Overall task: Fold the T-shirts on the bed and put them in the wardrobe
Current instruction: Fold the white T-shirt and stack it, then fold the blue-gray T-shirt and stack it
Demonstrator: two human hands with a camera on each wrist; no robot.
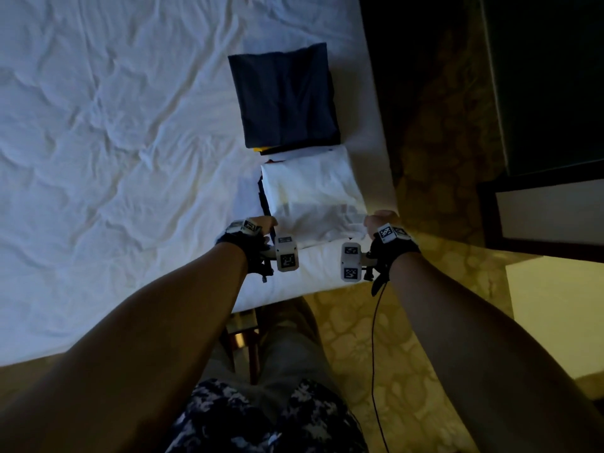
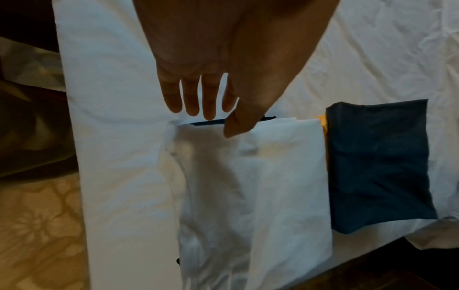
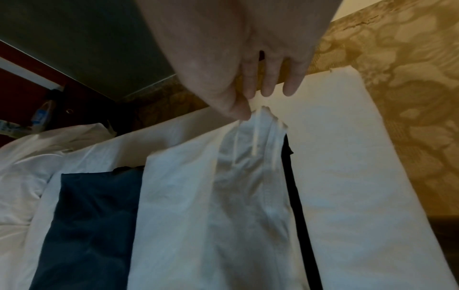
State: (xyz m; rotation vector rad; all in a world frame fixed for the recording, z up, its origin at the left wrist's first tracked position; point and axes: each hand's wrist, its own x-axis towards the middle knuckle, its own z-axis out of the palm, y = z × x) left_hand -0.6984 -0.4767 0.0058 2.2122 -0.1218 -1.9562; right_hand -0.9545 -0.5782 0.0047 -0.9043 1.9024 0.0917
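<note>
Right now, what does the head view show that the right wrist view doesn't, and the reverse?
Only the head view shows both hands, the left hand at the near left corner of the white T-shirt, and a yellow edge under the folded navy T-shirt. Only the right wrist view shows the right hand pinching the white shirt's corner, and a bottle in the background. Both show the two shirts side by side on the bed.

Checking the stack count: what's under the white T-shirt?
A dark garment lies under the white T-shirt; only its edge shows along one side. The rest is covered, so I cannot tell whether more lies beneath. Both hands pinch the white shirt's near corners.
</note>
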